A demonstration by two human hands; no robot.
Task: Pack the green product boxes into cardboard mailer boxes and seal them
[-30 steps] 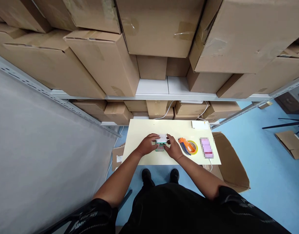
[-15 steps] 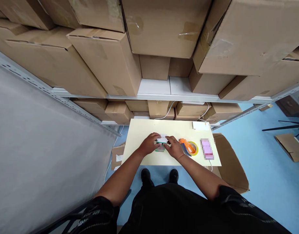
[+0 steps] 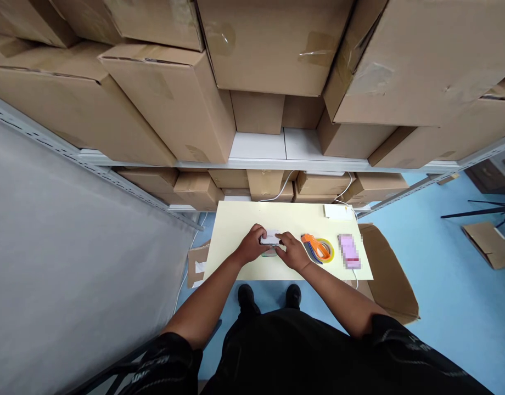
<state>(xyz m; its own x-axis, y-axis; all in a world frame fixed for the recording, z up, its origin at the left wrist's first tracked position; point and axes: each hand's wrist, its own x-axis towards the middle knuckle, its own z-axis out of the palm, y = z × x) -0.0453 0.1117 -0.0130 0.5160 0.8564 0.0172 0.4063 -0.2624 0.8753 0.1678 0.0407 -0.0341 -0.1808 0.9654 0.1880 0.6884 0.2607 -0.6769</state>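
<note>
Shifting since the earlier frame, the small white box (image 3: 270, 237) is no longer showing its green edge; just below frame center, our left hand (image 3: 251, 244) and right hand (image 3: 292, 251) are gripping its ends, where even pressure should be keeping it steady.

The cardboard boxes (image 3: 273, 27) look matt, their tape (image 3: 318, 50) glossy plastic.

Even, bright indoor light, small glints on clear tape (image 3: 318, 48), wide-angle stretch toward edges, pixelated pink patch (image 3: 349, 252).
</note>
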